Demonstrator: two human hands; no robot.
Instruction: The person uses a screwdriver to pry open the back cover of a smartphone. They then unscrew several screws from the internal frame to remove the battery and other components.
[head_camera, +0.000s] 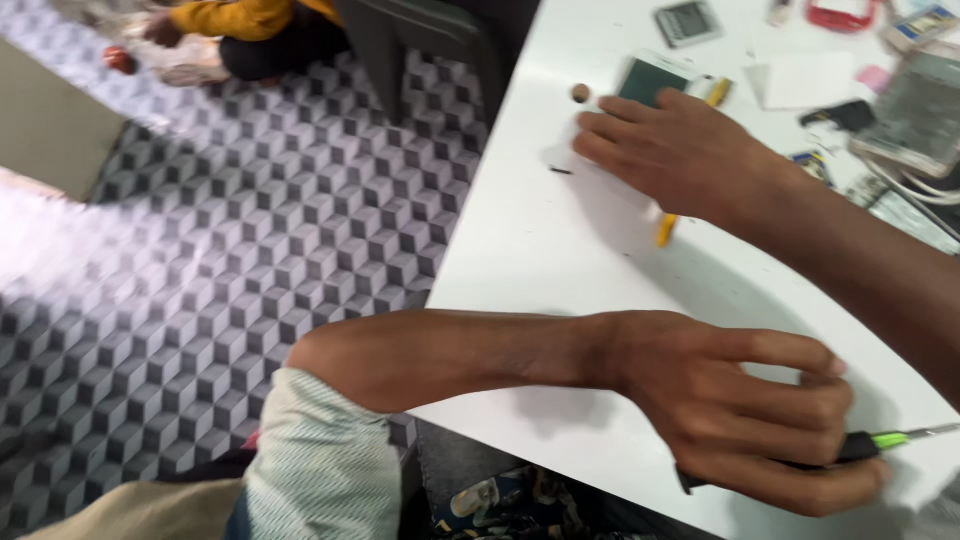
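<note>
Two hands are at work on the white table, and the risks sit with both. Your left hand lies close to the table's near edge, fingers curled tight round the black-and-green handle of a screwdriver whose metal shaft points away to your right. The grip looks firm, but the picture is blurred, so I cannot tell how the thumb sits. With the wrist that near the edge, a jolt could, I judge, push the tool off the table onto your lap.

Your right hand is spread flat, fingers loosely extended, pressing on a white phone with its dark screen showing past your fingertips. It grips nothing — it only rests. A yellow tool runs beneath that palm, one end out by the wrist, the other beyond the phone. Leaning hard there could lever the tool against the phone and mark it, or send it skidding.

Just beside your fingertips lie a small brown round piece and a small dark piece — a sweep of the hand would likely knock them to the patterned floor. Farther off sit a grey battery and a heap of loose parts. A person in yellow sits on the floor, well apart.
</note>
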